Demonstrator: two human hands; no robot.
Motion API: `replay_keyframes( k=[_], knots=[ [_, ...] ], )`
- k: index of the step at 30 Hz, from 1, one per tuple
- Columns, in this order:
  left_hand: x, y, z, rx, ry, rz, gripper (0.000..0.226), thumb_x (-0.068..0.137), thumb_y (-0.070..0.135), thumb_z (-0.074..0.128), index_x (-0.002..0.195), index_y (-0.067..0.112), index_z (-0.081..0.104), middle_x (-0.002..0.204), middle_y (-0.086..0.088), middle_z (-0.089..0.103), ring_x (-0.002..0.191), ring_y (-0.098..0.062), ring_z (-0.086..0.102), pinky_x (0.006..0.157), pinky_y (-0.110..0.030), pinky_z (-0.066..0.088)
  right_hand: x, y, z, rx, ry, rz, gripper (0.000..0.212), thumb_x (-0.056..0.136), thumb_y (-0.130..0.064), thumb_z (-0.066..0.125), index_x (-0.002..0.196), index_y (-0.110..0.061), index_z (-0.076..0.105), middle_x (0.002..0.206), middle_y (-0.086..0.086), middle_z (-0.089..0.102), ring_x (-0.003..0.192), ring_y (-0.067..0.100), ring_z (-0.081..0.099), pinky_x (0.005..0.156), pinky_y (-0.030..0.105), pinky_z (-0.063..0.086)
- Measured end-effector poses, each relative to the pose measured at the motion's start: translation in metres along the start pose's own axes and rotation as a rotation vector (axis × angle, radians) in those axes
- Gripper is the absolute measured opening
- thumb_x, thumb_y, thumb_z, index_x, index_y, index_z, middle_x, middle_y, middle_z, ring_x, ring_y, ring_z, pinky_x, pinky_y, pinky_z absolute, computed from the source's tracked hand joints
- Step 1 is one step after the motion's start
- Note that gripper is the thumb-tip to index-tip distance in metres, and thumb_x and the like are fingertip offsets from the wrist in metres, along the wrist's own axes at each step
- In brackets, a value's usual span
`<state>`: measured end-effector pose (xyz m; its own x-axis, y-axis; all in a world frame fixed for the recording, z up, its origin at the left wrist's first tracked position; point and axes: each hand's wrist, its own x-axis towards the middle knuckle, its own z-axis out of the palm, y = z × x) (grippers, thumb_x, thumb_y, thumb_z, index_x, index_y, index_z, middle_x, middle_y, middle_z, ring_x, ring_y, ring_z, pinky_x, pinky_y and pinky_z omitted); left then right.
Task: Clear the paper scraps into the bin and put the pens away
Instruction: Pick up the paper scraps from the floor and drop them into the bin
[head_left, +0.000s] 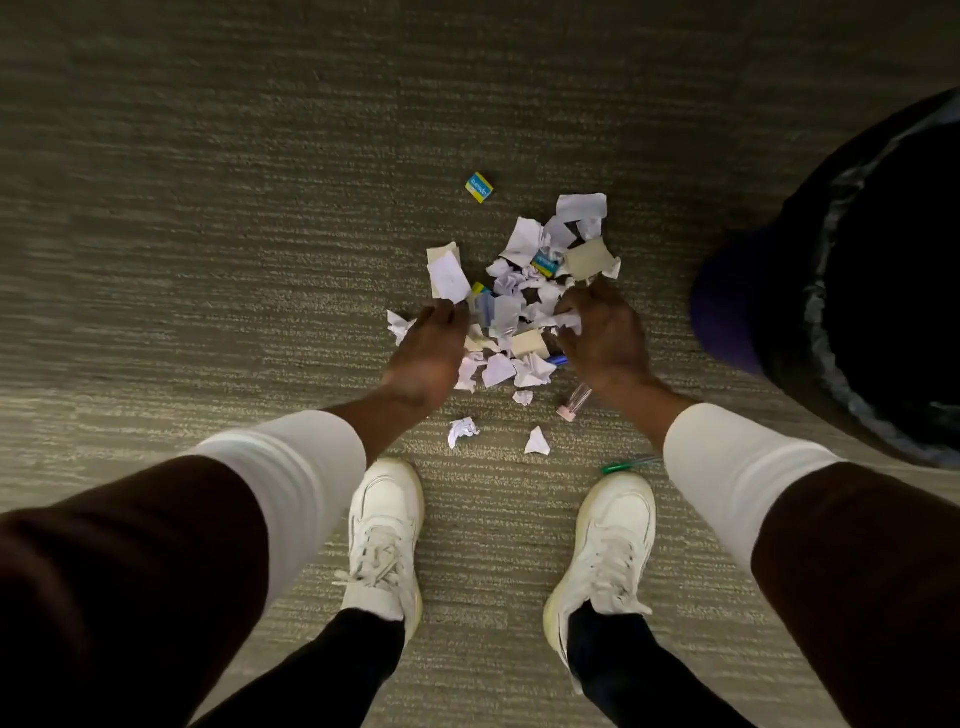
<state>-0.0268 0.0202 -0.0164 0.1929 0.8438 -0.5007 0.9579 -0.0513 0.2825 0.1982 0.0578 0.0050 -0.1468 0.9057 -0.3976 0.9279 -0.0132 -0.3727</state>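
Note:
A heap of torn white and tan paper scraps lies on the carpet in front of me. My left hand rests at the heap's left edge, fingers curled against the scraps. My right hand presses into the right side, fingers closed around several white scraps. A blue pen pokes out under the heap by my right hand. A clear pen with a pink cap lies below my right wrist. A green pen lies near my right shoe. The dark bin stands at the right.
A small blue and yellow box lies apart, beyond the heap. Two loose scraps lie closer to my white shoes. The floor is striped grey carpet. The bin has a black liner.

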Motion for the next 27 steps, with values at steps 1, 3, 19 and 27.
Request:
replay_keyframes(
  k=[1, 3, 19, 27],
  knots=[
    [-0.007, 0.004, -0.008, 0.001, 0.015, 0.013, 0.065, 0.087, -0.004, 0.070, 0.148, 0.005, 0.049, 0.140, -0.018, 0.056, 0.126, -0.039, 0.054, 0.105, -0.048, 0.050, -0.007, -0.002, -0.006, 0.021, 0.014, 0.011, 0.032, 0.089, -0.009, 0.075, 0.119, -0.015, 0.070, 0.127, 0.014, 0.064, 0.114, 0.034, 0.065, 0.093, 0.038, 0.058],
    [-0.021, 0.015, -0.024, 0.004, 0.048, 0.026, 0.049, 0.089, 0.002, 0.072, 0.136, 0.004, 0.058, 0.134, -0.018, 0.059, 0.123, -0.038, 0.058, 0.103, -0.048, 0.052, -0.022, -0.007, -0.021, 0.042, 0.055, 0.034, 0.038, 0.089, -0.011, 0.076, 0.126, -0.014, 0.069, 0.131, 0.014, 0.064, 0.111, 0.035, 0.067, 0.091, 0.038, 0.060],
    [-0.079, 0.192, -0.157, -0.534, 0.328, -0.211, 0.032, 0.085, 0.025, 0.086, 0.109, 0.009, 0.071, 0.110, -0.012, 0.075, 0.103, -0.032, 0.071, 0.087, -0.033, 0.046, -0.144, -0.011, -0.170, 0.493, 0.442, 0.333, 0.020, 0.082, -0.011, 0.084, 0.100, -0.014, 0.077, 0.104, 0.008, 0.070, 0.087, 0.016, 0.063, 0.078, 0.022, 0.042],
    [-0.057, 0.306, -0.187, -0.662, 0.301, -0.163, 0.031, 0.083, 0.027, 0.086, 0.106, 0.015, 0.070, 0.106, -0.008, 0.074, 0.099, -0.027, 0.070, 0.084, -0.035, 0.053, -0.162, 0.047, -0.234, 0.529, 0.605, 0.507, 0.022, 0.082, -0.021, 0.083, 0.102, -0.014, 0.075, 0.100, 0.009, 0.073, 0.089, 0.026, 0.069, 0.079, 0.034, 0.055]
  ],
)
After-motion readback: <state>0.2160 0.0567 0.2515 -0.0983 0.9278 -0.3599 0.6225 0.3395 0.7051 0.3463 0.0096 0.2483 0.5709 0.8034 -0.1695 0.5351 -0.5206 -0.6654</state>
